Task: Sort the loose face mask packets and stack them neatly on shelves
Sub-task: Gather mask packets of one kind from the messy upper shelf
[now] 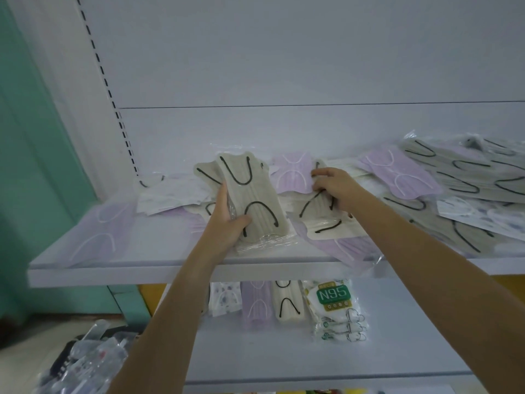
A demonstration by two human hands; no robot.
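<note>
**Gathering beige packets from the upper shelf**

Gripped in the left hand (227,223): beige bundle (255,203), several clear-wrapped packets with black ear loops, raised off the upper shelf (127,273) and tilted, with the thumb across the front. Taken by the right hand (335,189): loose beige packet (321,223), flat on the same shelf just right of the bundle, fingers curled over its far edge.

Lying around both: lilac packets (292,172), touching and partly under the beige ones. Heaped at the right end of that shelf: mixed pile (468,177) of beige, lilac and white-patterned packets, all overlapping. Set below, on the lower shelf (255,356): sorted row (257,304) of patterned white, lilac, beige and N95, side by side.

Judged as the sorting step: collecting beige by colour out of the jumble, with stacking not yet done. Next, probably:
- Lift the loose beige packet clear of the lilac beneath.
- Lay it onto the bundle with edges and loops aligned.
- Square the lot.
- Expect slippery film; keep the left grip firm to prevent fanning.

Hard to make out: number of packets in the bundle. Hidden behind it: left fingertips. Cut off by the frame: right end of the mixed pile. Blurred: floor heap (85,362) of wrapped items at lower left, contents not identifiable. Partly covered by the left forearm: left end of the sorted row.
</note>
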